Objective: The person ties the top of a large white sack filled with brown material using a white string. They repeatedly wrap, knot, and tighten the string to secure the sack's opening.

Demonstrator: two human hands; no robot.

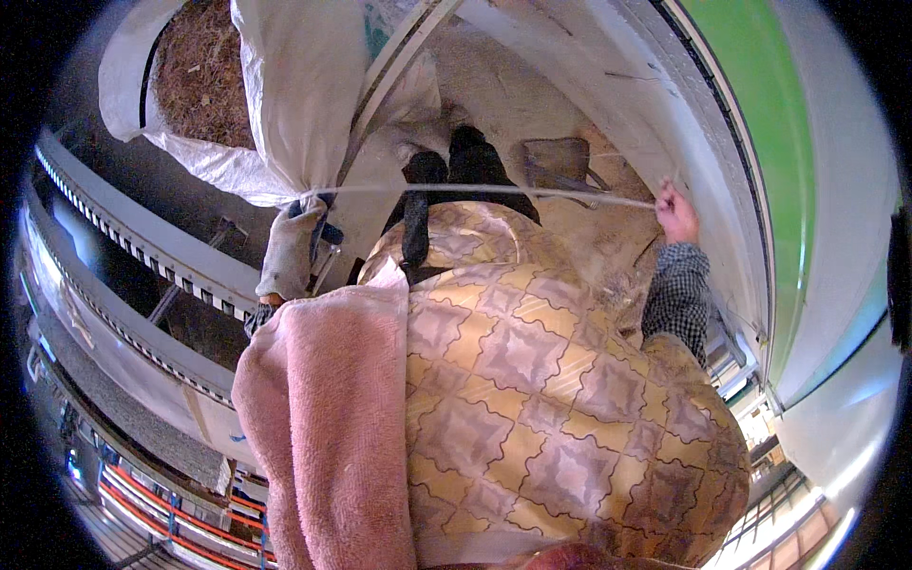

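Note:
A thin white cord (494,192) stretches taut across in front of me, from one hand to the other. At its right end, my right hand (676,213), bare with a checked cuff, is closed on the cord in a pinch. My left hand (290,242) wears a pale knit glove and is closed at the gathered lower corner of a large white sack (299,85). Dark blue material shows beside that glove; whether it belongs to the glove, I cannot tell. Brown fibrous stuff (201,76) shows in an opening of the sack.
Long metal rails (152,237) with a slotted edge run along the left. A curved machine wall with a green panel (760,123) rises on the right. A brown pan-like object (559,163) lies on the dusty floor beyond my feet. A pink towel (332,418) hangs over my patterned apron (541,380).

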